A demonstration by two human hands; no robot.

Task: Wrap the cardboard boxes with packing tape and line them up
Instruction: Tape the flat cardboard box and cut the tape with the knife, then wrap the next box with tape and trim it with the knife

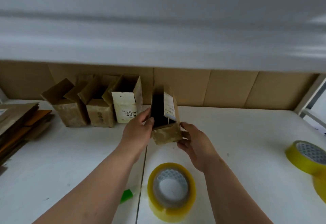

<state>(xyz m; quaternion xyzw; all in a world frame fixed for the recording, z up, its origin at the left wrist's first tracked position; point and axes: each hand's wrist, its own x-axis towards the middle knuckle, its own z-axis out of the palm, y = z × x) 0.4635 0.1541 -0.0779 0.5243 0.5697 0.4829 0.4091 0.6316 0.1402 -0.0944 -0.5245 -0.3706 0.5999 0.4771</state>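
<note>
Cardboard box (166,134), open-topped, taped base, white label

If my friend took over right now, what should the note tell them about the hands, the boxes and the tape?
Left hand: grips the left side of the held box.
Right hand: holds that box's lower right corner. The box is tilted, its top open.
Things: three boxes stand in a row by the back wall, flaps up, shiny tape on their lower parts. Nearest tape roll lies flat on the table; another tape roll sits far right. Flat cardboard stack on the left.
Done: three boxes lined up.
Left: set this box beside the row, then probably wrap more from the stack.
</note>
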